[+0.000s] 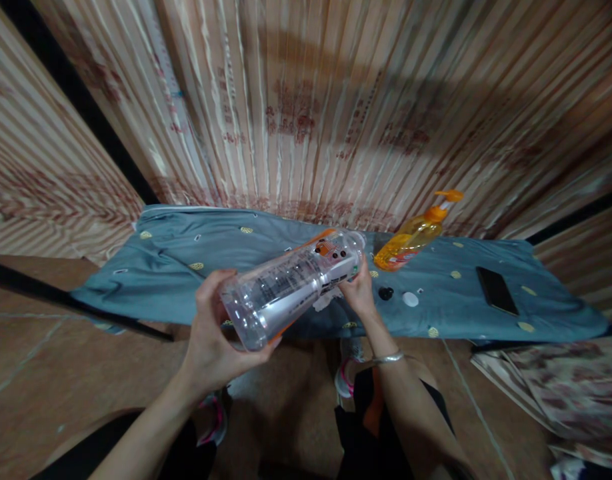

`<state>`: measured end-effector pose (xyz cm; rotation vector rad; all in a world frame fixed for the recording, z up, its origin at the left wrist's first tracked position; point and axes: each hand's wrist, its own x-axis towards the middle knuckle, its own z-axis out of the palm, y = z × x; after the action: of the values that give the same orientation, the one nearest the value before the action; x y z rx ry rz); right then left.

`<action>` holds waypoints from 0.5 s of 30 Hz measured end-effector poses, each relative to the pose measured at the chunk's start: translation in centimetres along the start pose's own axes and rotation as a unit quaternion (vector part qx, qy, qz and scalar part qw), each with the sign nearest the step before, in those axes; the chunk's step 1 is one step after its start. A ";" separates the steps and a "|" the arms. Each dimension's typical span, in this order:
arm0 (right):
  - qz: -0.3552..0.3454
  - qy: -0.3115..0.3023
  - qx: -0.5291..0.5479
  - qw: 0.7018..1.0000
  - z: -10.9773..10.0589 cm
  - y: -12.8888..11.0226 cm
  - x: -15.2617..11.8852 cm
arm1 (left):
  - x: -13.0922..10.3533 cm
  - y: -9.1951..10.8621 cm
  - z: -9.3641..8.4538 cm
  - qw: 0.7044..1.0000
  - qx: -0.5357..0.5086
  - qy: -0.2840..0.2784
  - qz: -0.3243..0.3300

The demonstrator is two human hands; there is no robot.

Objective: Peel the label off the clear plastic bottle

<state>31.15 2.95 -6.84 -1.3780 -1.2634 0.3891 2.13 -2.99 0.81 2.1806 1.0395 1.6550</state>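
A large clear plastic bottle (291,283) with an orange-edged printed label lies tilted across my two hands, its neck up to the right. My left hand (213,337) is wrapped round its base, thumb below and fingers behind. Near the neck end, my right hand (359,290) grips the bottle from below; most of its fingers are hidden. A crumpled whitish scrap (327,300) shows under the bottle beside my right hand; whether I hold it, I cannot tell. Right of that hand lie a small black piece (386,293) and a white round cap (411,299).
A blue-green patterned cloth (451,300) covers the narrow table. On it stands a pump bottle of yellow liquid (406,243), with a black phone (497,291) farther right. Striped curtains (306,120) hang behind, and dark poles (81,93) frame the sides.
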 end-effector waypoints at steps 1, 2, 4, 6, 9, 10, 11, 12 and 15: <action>-0.003 0.002 -0.005 1.000 0.0 0.0 0.0 | 0.1 0.0 0.0 1.000 0.003 -0.003 0.005; -0.005 0.003 -0.009 1.000 0.0 0.1 0.0 | 0.1 0.1 -0.1 1.000 0.006 -0.006 0.009; -0.006 0.000 -0.008 1.000 0.0 0.1 0.1 | 0.2 0.2 -0.1 1.000 0.014 -0.005 0.014; 0.002 -0.004 -0.002 1.000 0.0 0.2 0.1 | 0.2 0.2 -0.1 1.000 0.019 -0.003 0.016; 0.014 -0.008 0.005 1.000 0.0 0.1 0.1 | 0.1 0.3 0.0 1.000 0.021 -0.006 0.014; 0.014 -0.008 0.006 1.000 0.0 0.0 0.1 | 0.1 0.3 0.0 1.000 0.023 -0.006 0.013; 0.012 -0.008 0.006 1.000 0.0 0.0 0.1 | 0.1 0.3 0.0 1.000 0.025 -0.004 0.012; 0.009 -0.009 0.007 1.000 0.0 -0.1 0.1 | 0.0 0.3 0.1 1.000 0.024 -0.002 0.010; 0.006 -0.010 0.014 1.000 0.0 -0.1 0.1 | -0.4 0.1 0.1 1.000 0.013 -0.013 -0.009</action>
<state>31.12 3.05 -6.70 -1.3619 -1.2622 0.4284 2.19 -3.34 0.52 2.1962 1.0756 1.6111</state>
